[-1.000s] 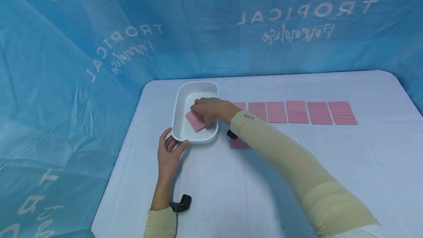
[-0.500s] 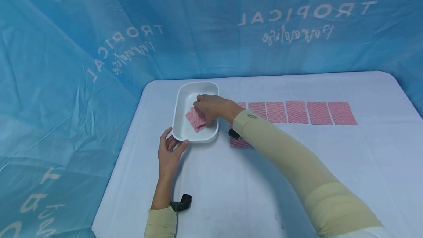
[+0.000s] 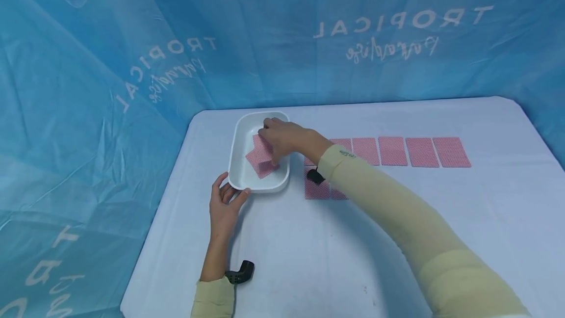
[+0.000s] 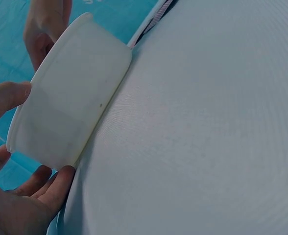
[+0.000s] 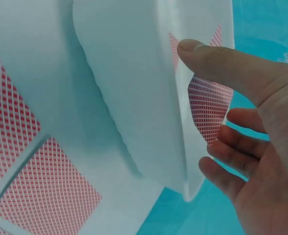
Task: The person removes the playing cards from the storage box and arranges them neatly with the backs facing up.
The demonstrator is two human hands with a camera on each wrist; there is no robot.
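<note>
The white plastic tray [image 3: 236, 161] stands at the left of the table. My left hand [image 3: 225, 210] grips its near left corner, the thumb [image 4: 12, 95] at the rim and the fingertips [image 4: 60, 183] low against the wall. Reaching over the tray's right side, my right hand [image 3: 282, 139] holds a red-patterned playing card [image 3: 263, 147] between thumb and fingers. In the right wrist view this card [image 5: 207, 105] looks bent. Beneath it another card [image 3: 253, 158] lies at a different angle in the tray. The hand hides part of both.
Right of the tray, several playing cards [image 3: 393, 151] lie face down in a row. Nearer to me are more cards [image 3: 316, 190], partly covered by the right sleeve [image 3: 388, 215]. A blue printed sheet [image 3: 273, 38] hangs behind the white table [image 3: 309, 269].
The right hand has shifted slightly away from me and to the right. The card in it has turned and now stands out over the other card. The left hand keeps its hold on the tray.
</note>
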